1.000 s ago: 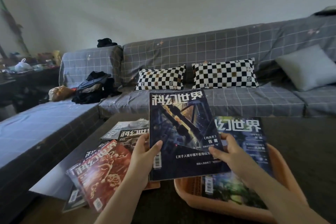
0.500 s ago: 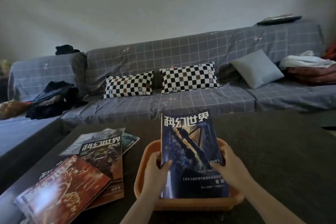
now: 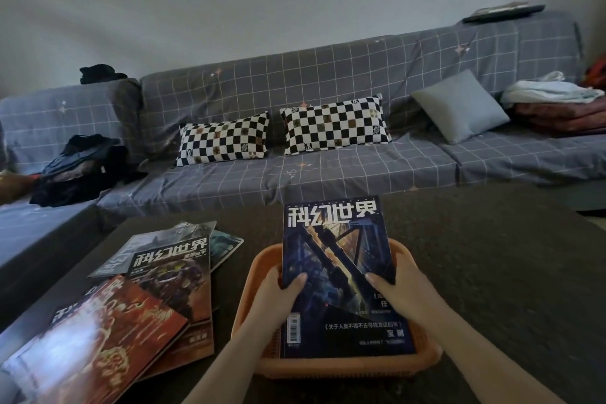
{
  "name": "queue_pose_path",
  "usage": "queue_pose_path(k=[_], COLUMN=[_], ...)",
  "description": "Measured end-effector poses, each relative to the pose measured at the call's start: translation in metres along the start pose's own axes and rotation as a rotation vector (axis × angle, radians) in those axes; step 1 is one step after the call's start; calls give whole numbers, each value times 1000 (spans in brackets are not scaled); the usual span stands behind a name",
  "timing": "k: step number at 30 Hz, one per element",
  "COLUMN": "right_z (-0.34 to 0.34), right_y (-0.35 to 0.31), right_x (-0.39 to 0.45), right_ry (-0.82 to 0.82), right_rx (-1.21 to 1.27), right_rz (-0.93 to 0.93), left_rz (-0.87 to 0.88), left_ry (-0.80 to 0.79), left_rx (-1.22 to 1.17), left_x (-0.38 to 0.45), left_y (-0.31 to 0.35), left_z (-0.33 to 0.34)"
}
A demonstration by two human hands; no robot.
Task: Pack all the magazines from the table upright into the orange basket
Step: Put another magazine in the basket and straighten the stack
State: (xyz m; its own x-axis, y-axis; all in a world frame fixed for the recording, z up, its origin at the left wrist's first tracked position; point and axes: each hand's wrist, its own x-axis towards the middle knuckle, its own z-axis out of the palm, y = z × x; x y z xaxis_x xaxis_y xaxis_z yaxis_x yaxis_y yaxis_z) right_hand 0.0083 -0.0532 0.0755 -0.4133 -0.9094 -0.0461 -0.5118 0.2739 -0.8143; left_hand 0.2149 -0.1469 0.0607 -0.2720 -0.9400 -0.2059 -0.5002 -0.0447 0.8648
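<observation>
Both hands have lowered the blue magazine (image 3: 337, 269) deeper into the orange basket (image 3: 249, 311).

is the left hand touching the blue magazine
Touching. The head view shows the left hand gripping the left edge of the blue magazine, thumb laid across its cover, as it stands in the basket.

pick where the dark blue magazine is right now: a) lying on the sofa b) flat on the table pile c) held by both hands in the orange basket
c: the left hand and right hand grip the dark blue magazine at its sides, its lower edge inside the orange basket.
</observation>
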Motion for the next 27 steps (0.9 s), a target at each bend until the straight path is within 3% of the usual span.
queue_pose_path(k=[4,9,20,27], right_z=[2,6,-8,-13], right_y=[0,6,-13,-23], right_x=[26,32,36,43], right_ry=[-189,-107,34,93], right_rx=[293,530,536,368], right_rz=[153,97,-162,-275], left_rz=[-154,-138,213,187], left_ry=[-212,-290,-140,-147], left_rx=[-435,-591,-647,-692], left_x=[21,32,35,61], left_y=[4,-6,26,16], left_z=[-2,-5,-25,-23])
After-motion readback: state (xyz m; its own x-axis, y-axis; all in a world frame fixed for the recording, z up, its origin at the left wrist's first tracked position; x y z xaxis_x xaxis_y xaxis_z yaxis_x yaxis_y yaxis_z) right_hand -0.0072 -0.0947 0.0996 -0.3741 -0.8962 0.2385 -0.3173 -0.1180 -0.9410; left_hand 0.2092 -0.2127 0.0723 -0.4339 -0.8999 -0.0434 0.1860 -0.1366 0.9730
